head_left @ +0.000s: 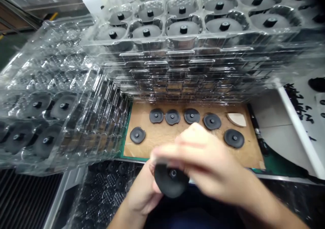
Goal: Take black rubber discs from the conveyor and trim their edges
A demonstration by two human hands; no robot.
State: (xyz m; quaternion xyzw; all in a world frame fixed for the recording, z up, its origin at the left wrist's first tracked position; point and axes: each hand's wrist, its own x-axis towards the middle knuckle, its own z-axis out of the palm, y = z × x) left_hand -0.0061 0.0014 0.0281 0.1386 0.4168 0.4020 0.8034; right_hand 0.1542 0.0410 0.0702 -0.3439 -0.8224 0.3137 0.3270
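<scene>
A round black disc (170, 185) with a small central hub is held near my body, tilted toward the camera. My left hand (143, 191) is closed around its left edge. Across the disc's upper edge reaches my right hand (210, 159), fingers bent together and partly smeared by motion; whatever they pinch is hidden. On the brown cardboard (157, 142) beyond lie several more black discs, hubs up, among them a disc at the left (137, 135) and one at the right (234, 138). A pale, wedge-shaped piece (236, 119) rests near the right-hand discs.
A tall stack of clear plastic trays (182, 46) holding discs stands behind the cardboard. Another tray stack (83, 120) rises on the left. At right are a dark pen-like tool (257, 130) and a white bin edge (299, 127) beside small black parts (296, 98).
</scene>
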